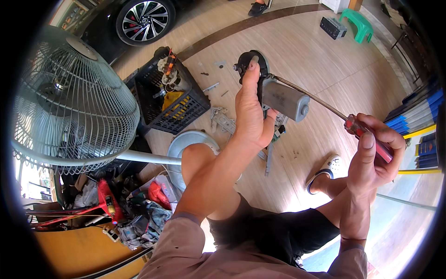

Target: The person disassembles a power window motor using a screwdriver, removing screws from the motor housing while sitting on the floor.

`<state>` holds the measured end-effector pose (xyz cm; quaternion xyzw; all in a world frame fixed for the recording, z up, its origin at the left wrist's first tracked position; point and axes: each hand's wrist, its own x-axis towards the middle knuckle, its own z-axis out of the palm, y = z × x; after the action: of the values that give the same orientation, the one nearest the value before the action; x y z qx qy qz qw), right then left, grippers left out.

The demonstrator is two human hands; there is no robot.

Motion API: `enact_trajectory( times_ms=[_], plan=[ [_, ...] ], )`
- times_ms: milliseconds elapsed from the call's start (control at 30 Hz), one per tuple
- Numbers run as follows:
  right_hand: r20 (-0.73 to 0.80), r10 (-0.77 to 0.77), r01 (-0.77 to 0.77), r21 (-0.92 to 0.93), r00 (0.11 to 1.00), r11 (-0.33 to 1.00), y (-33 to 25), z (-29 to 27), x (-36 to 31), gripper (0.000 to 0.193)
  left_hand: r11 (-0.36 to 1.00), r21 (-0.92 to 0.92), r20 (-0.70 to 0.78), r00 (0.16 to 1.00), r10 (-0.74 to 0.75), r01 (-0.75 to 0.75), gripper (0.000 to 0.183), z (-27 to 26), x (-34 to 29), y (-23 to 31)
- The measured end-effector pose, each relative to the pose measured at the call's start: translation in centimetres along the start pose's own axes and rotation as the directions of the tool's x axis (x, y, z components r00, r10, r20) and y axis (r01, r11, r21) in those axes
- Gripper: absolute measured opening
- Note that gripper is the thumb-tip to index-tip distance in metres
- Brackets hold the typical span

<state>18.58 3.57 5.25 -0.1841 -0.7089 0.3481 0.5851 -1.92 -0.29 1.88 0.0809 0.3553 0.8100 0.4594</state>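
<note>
Black crate (193, 114): sits on the tiled floor (316, 60), so I'm placing everything off this. Bunch of stuff jammed in it, incl. an orange-handled thing (171, 60) and something yellow (173, 101).
Motor (284, 98): up in the air, right of the crate. Silver-grey can with a round black housing (253, 69) at one end, can angled down and away from the crate.
Left hand (251, 116): right of the crate, wrapped round the motor, thumb pressed flat on the black housing, other fingers mostly hidden behind.
Screwdriver (332, 108): further right of the crate than the motor, long shaft sloping back toward it. Tip is at the spot where housing and can join; too small to tell if it's actually seated in a screw.
Right hand (371, 162): well right of the crate, closed around the screwdriver's red handle, thumb on the near side.
Metal parts (223, 121): loose on the floor just right of the crate, partly hidden behind the left arm.
Fan (69, 102): big wire-caged one, left of the crate, tipped over sideways-looking in this fisheye.
Car wheel (145, 21): beyond the crate, multi-spoke.
Green stool (358, 25): far right of the crate, black boxy unit (332, 28) just beside it.
White clog (332, 166): on a foot, right of the crate and nearer the person.
</note>
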Motion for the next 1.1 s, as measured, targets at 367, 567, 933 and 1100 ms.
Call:
enact_trajectory(
  times_ms=[367, 567, 933, 1100],
  plan=[
    [0.104, -0.080, 0.074, 0.060, 0.991, 0.995, 0.3, -0.4, 1.1, 0.027, 1.000, 0.015, -0.002, 1.000, 0.026, -0.026, 0.042, -0.1, 0.0, 0.2],
    [0.234, -0.161, 0.124, 0.164, 0.959, 0.979, 1.1, -1.6, 2.1, 0.027, 0.989, 0.103, 0.024, 0.995, 0.101, -0.103, 0.036, -0.9, -0.1, 0.2],
    [0.071, 0.056, -0.057, 0.003, 0.996, 0.998, 0.1, -1.1, 1.0, 0.029, 0.983, 0.151, -0.035, 0.993, 0.110, -0.103, 0.037, 0.0, -0.4, 0.4],
    [0.009, 0.059, -0.057, -0.154, 0.998, 0.986, 0.3, -0.2, 0.6, 0.021, 0.980, 0.184, -0.077, 0.993, 0.093, -0.077, 0.038, -0.1, -0.6, 0.4]
  ],
)
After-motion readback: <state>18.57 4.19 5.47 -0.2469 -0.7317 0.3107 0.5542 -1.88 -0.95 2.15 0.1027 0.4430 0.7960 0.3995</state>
